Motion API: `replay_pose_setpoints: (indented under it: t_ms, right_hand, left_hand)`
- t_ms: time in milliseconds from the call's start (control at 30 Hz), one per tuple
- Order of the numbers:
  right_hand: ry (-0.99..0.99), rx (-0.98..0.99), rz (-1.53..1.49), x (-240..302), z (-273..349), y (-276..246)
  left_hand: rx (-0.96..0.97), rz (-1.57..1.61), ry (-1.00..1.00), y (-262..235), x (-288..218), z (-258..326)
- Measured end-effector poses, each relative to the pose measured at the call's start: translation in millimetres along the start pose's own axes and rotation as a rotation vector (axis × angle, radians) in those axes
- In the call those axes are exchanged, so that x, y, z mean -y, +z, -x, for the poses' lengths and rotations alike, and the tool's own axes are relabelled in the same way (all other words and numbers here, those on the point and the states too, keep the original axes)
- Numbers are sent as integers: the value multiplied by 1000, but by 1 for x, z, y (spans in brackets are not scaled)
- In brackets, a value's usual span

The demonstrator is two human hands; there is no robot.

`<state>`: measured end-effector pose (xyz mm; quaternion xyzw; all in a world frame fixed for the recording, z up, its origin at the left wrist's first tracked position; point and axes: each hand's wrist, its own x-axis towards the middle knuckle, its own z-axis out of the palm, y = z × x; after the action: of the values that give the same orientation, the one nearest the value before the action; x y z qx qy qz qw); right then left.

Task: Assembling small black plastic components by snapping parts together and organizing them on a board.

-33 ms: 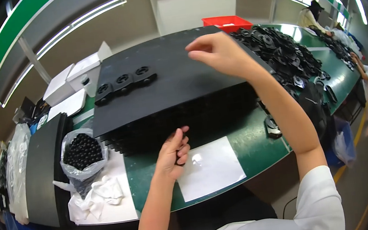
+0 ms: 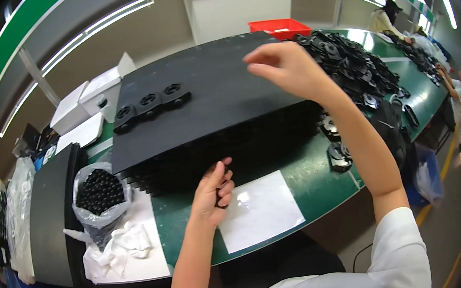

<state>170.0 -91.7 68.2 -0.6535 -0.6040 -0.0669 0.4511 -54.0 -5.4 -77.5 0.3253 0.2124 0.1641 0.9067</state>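
My left hand (image 2: 214,195) is closed in front of a stack of black boards (image 2: 198,113), above a white sheet (image 2: 261,209). A bit of something dark shows at its fingers, too hidden to name. Over the right part of the top board hangs my right hand (image 2: 284,68), its thumb and fingers curved and slightly apart, with nothing visible between them. On the left of that board lie three black plastic parts with round openings (image 2: 149,101), side by side in a row.
A bag of small black balls (image 2: 98,192) and white cloth (image 2: 125,243) lie left. Black parts are heaped (image 2: 347,66) at right, near a red bin (image 2: 279,27). A few loose parts (image 2: 338,156) sit beside my right forearm. Other people work at the far right.
My right hand has shifted slightly to the right, toward the heap of black parts. My left hand keeps its closed pose. The whole view has shifted a little.
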Motion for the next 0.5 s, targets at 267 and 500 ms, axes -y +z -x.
replay_pose_setpoints:
  t_ms: [267,500]
  right_hand:
    - [479,248,695,-39,162,-83]
    - [230,404,720,-73,219,-98]
  left_hand:
    - [27,-25,4,1,4,0]
    - [17,-116,23,-1,8,-3]
